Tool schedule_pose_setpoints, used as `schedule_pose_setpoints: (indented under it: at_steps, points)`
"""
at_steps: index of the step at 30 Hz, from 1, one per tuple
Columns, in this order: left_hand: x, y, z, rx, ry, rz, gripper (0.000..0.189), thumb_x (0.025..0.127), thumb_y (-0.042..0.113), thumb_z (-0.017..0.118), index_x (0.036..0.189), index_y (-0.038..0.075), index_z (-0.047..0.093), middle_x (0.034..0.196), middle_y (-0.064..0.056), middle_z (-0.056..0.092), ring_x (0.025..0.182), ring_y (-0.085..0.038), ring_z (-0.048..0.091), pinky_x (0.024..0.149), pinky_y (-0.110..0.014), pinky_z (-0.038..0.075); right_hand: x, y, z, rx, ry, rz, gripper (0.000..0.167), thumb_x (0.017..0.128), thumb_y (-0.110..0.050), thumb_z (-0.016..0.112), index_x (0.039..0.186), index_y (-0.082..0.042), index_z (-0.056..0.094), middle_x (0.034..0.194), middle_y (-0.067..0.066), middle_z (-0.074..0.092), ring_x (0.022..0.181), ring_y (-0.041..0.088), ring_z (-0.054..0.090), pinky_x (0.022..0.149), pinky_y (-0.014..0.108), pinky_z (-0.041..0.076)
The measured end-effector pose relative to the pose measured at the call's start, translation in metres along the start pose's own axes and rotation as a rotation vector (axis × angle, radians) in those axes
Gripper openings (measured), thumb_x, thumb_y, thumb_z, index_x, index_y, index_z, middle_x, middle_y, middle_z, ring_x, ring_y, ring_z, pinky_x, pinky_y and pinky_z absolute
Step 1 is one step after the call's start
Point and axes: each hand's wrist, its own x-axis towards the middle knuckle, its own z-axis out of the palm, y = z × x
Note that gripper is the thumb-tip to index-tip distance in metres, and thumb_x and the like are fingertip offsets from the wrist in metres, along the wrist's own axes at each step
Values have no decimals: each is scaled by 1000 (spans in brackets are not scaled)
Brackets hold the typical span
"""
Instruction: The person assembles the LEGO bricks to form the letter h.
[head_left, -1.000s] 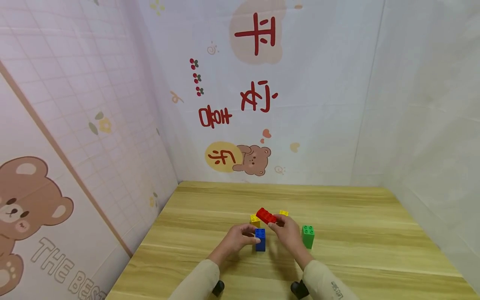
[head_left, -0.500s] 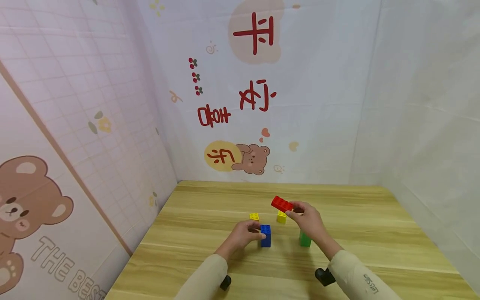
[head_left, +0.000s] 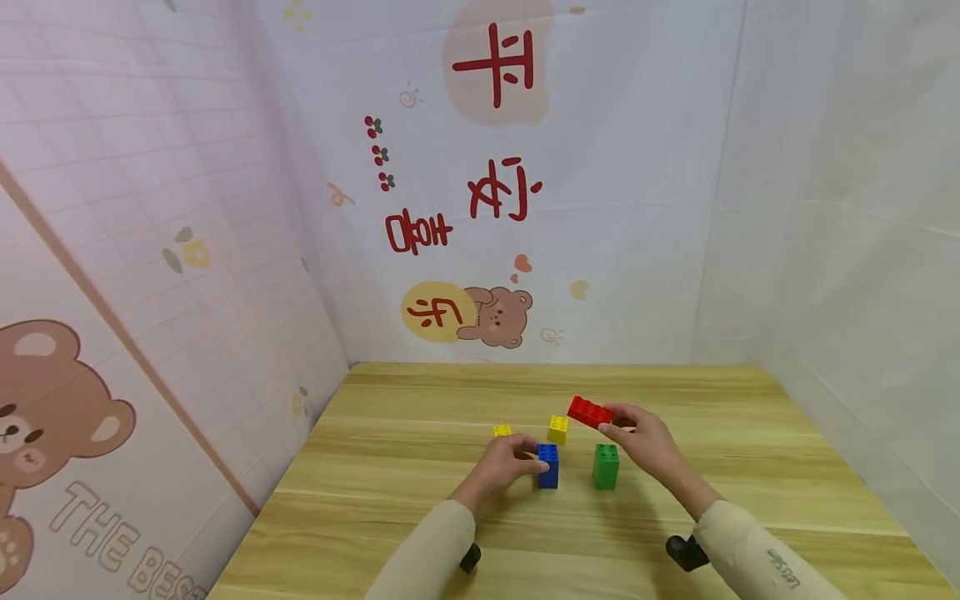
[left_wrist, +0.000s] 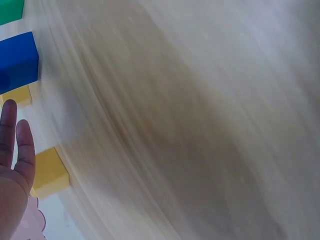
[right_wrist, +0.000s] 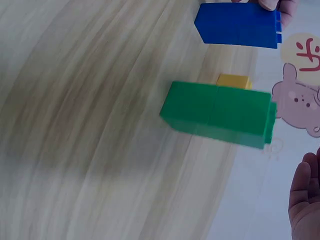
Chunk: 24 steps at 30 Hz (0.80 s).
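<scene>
One wood-grain table (head_left: 375,467) spreads beneath the low left hand (head_left: 504,465) and the raised right hand (head_left: 647,437). The green block (head_left: 606,473) stands upright near the upright blue block (head_left: 549,477) — pinched by the left hand. The red block (head_left: 587,412) (in mid-air) is gripped at one end by the right hand. Two yellow blocks (head_left: 558,432) sit behind — one partly screened by the left hand.

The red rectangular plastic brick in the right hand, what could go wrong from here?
The right hand holds the red rectangular plastic brick by one end, so it might tip or slip. The tall green studded plastic block stands near that hand and could be knocked over if the hand comes down carelessly.
</scene>
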Motion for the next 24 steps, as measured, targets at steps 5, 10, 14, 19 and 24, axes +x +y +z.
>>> schedule_pose_setpoints:
  at_steps: [5, 10, 14, 19, 24]
  points:
    - [7, 5, 8, -6, -2, 3, 27, 87, 27, 78, 112, 17, 71, 105, 7, 68, 99, -16, 62, 89, -42, 52, 0, 11, -5, 70, -28, 38, 48, 95, -26, 69, 131, 3, 59, 117, 16, 66, 107, 32, 60, 78, 34, 52]
    - [13, 10, 17, -29, -6, -22, 30, 87, 28, 78, 114, 19, 70, 108, 7, 67, 101, -17, 61, 91, -42, 51, 1, 20, -7, 106, -44, 57, 51, 95, -28, 69, 134, 3, 57, 120, 17, 64, 110, 32, 59, 82, 38, 53]
    - [15, 12, 23, -26, -14, -37, 32, 87, 28, 78, 117, 19, 69, 108, 7, 66, 101, -17, 61, 91, -42, 51, -1, 25, -9, 99, -48, 70, 49, 95, -26, 69, 133, 3, 58, 119, 16, 65, 108, 31, 59, 82, 37, 53]
    - [17, 14, 32, -18, -18, -27, 35, 88, 28, 77, 121, 17, 68, 109, 7, 66, 99, -15, 61, 91, -41, 52, -4, 31, -10, 102, -60, 62, 47, 94, -22, 70, 130, 5, 59, 116, 15, 66, 107, 31, 60, 81, 35, 53]
    - [18, 18, 38, -5, -16, -5, 36, 89, 29, 76, 122, 16, 67, 110, 6, 66, 99, -15, 61, 89, -40, 53, -4, 34, -13, 91, -81, 37, 45, 94, -21, 71, 130, 4, 60, 115, 14, 66, 108, 31, 59, 79, 35, 52]
